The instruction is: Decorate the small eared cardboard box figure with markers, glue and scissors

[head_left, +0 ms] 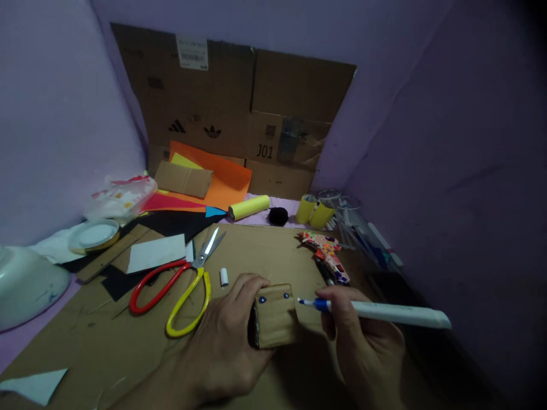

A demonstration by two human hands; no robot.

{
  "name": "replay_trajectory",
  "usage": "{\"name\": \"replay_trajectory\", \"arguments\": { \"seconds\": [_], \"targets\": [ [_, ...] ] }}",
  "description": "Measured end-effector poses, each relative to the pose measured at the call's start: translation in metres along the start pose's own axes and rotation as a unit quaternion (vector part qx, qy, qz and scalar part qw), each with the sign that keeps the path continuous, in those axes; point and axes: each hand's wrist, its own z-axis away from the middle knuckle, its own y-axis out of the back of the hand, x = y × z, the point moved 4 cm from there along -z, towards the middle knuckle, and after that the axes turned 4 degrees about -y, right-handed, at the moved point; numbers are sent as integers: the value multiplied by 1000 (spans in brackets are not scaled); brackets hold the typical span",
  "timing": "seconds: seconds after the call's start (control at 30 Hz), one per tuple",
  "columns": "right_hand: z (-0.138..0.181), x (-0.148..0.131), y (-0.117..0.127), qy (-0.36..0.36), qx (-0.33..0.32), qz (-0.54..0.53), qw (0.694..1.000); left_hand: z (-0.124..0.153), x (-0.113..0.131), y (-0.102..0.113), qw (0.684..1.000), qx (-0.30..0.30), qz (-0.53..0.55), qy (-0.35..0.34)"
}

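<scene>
My left hand point(222, 347) is closed round a small cardboard block point(276, 316) that bears two blue dots on its top edge. It rests on the brown cardboard sheet point(106, 341) covering the table. My right hand point(363, 341) grips a white marker point(384, 312) with a blue tip, held level. Its tip points left and sits just off the block's right edge. A small white cap point(224, 277) lies just beyond my left hand.
Red-and-yellow scissors point(179, 282) lie left of my hands. Further back are a yellow paper roll point(249, 207), a black pompom point(278, 216), yellow cups point(315, 211), patterned paper point(327, 253), orange paper point(217, 173) and a flattened carton point(231, 108) against the wall. A white bowl point(25, 285) stands far left.
</scene>
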Motion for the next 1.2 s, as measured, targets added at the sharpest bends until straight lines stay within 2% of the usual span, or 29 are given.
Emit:
{"name": "replay_trajectory", "arguments": {
  "seconds": [0.13, 0.37, 0.57, 1.2],
  "targets": [
    [0, 7, -1, -6, 7, 18, 1000, -3, 3, 3, 1000, 3, -3, -4],
    [3, 7, -5, 50, -36, 36, 997, -3, 6, 4, 1000, -9, -17, -3],
    [4, 7, -7, 65, -47, 46, 996, -3, 5, 4, 1000, -10, -2, -4],
    [0, 2, -13, 56, -46, 10, 997, -3, 6, 4, 1000, -24, -7, 2]
  ]
}}
